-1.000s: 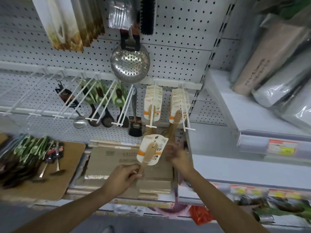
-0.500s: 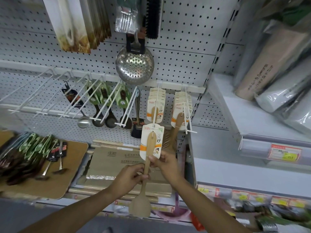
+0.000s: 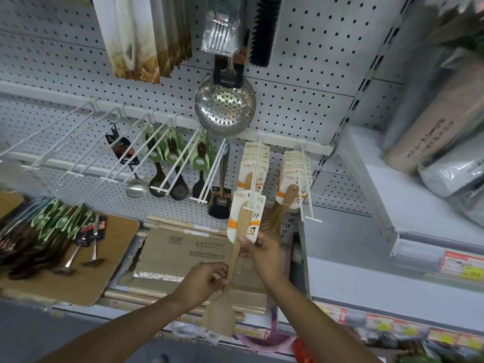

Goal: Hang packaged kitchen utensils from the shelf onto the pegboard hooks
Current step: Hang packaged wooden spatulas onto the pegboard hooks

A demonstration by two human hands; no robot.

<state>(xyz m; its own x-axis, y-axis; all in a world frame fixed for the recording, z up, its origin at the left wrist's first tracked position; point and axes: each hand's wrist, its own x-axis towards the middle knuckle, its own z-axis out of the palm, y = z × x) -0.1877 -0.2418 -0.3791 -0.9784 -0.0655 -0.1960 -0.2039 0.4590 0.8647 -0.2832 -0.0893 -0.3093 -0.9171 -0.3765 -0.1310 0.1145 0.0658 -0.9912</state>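
Observation:
A wooden spatula (image 3: 237,254) with a white and orange card on its handle hangs upright in front of the pegboard. The card's top sits at the tip of a white peg hook (image 3: 255,174) that carries several more carded spatulas. My left hand (image 3: 203,280) grips the wooden handle near the middle. My right hand (image 3: 262,251) pinches the lower edge of the card. A second hook (image 3: 306,179) to the right holds another stack of the same spatulas.
Empty white hooks (image 3: 65,142) run along the left, then ladles and dark spoons (image 3: 167,174). A perforated steel skimmer (image 3: 225,106) hangs above. Packaged utensils (image 3: 39,231) lie on a wooden board at the lower left. Cardboard boxes (image 3: 183,252) sit below my hands.
The spatula has gone from tilted to upright and risen, and its card now meets the hook's tip. My right hand has come in from the right and taken the card.

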